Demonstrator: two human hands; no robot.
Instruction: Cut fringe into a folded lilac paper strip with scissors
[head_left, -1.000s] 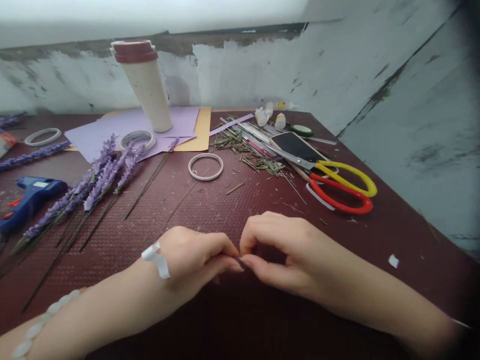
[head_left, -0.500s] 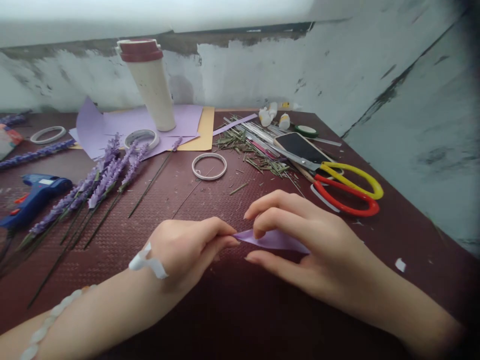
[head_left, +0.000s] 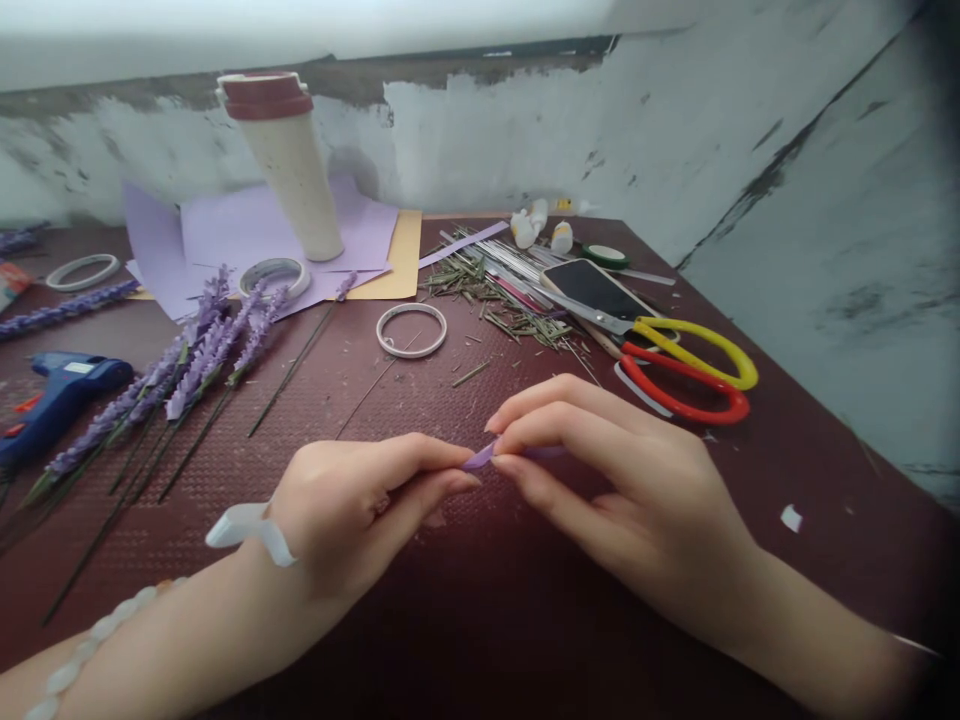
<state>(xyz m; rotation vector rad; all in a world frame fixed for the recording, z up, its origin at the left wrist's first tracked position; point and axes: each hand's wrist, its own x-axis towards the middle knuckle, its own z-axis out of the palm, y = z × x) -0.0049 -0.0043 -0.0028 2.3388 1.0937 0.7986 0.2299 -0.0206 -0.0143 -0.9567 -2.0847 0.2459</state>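
Where fingertips pinch it, lilac paper, narrow, tapering, partly hidden

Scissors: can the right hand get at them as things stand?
Probably yes: the scissors lie just beyond the right hand, nothing visible covering the handles. It's pinching the purple paper, though, so that would likely need releasing first.

Cream tumbler with maroon lid, phone overlapped by red-and-yellow scissors, blue glue gun
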